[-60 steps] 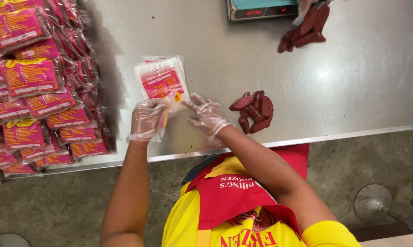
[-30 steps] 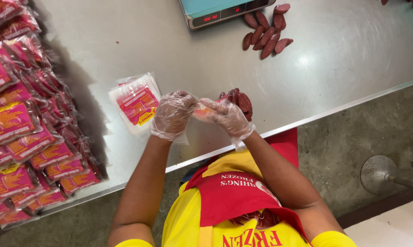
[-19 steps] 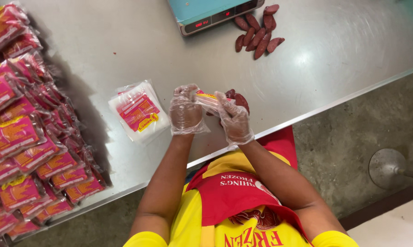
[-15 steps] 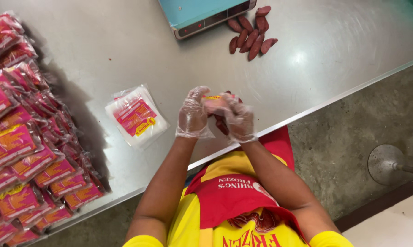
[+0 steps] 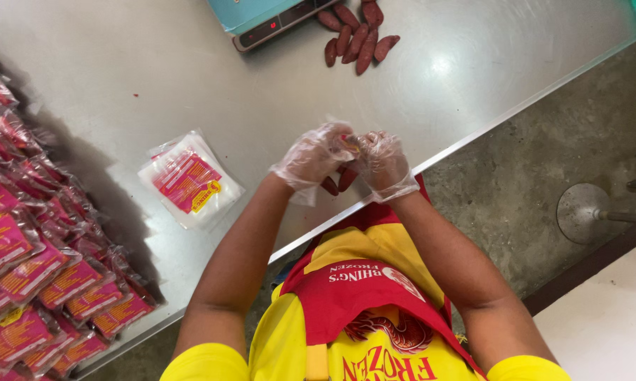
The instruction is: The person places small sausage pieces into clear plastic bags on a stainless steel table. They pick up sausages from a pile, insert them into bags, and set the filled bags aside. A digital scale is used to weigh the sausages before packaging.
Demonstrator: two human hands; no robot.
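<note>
Both gloved hands meet over the table (image 5: 120,85) edge — the left hand (image 5: 314,155) and right hand (image 5: 385,164) are closed together on a small clear pouch (image 5: 348,141) pinched between their fingertips. Just under the fingers lie dark red sausages (image 5: 338,182). Left of the left fingers lies a stack of empty pouches (image 5: 190,180); well beyond the fingertips, more sausages (image 5: 357,39) beside a scale (image 5: 261,15).

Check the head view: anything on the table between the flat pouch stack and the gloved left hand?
Nothing. In the head view, the steel table is bare between the flat pouch stack and the left hand.
</note>
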